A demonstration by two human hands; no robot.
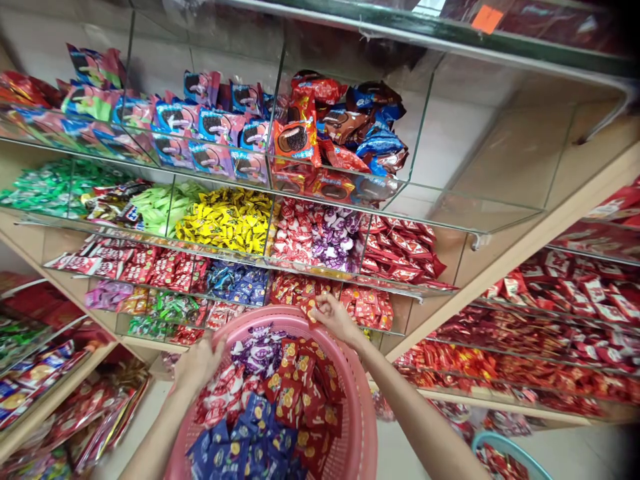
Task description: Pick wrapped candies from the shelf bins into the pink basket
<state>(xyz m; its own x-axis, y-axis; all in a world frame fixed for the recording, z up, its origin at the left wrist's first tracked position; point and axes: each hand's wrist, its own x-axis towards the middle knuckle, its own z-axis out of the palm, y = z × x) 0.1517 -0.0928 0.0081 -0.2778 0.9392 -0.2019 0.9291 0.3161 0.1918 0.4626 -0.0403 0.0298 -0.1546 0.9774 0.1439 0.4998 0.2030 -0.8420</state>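
Left grip (199,361) on pink basket (367,417), mouth up, right (334,317) on packet (311,313)

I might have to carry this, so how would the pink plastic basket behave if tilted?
The pink plastic basket looks stiff, its round rim holding shape. Many small packets inside probably make it fairly heavy. The loose, unstacked blue wrapped packets would likely slide toward the low side.

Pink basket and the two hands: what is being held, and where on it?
The left hand holds the pink basket by its left rim. The right hand appears to pinch a small red packet near its edge.
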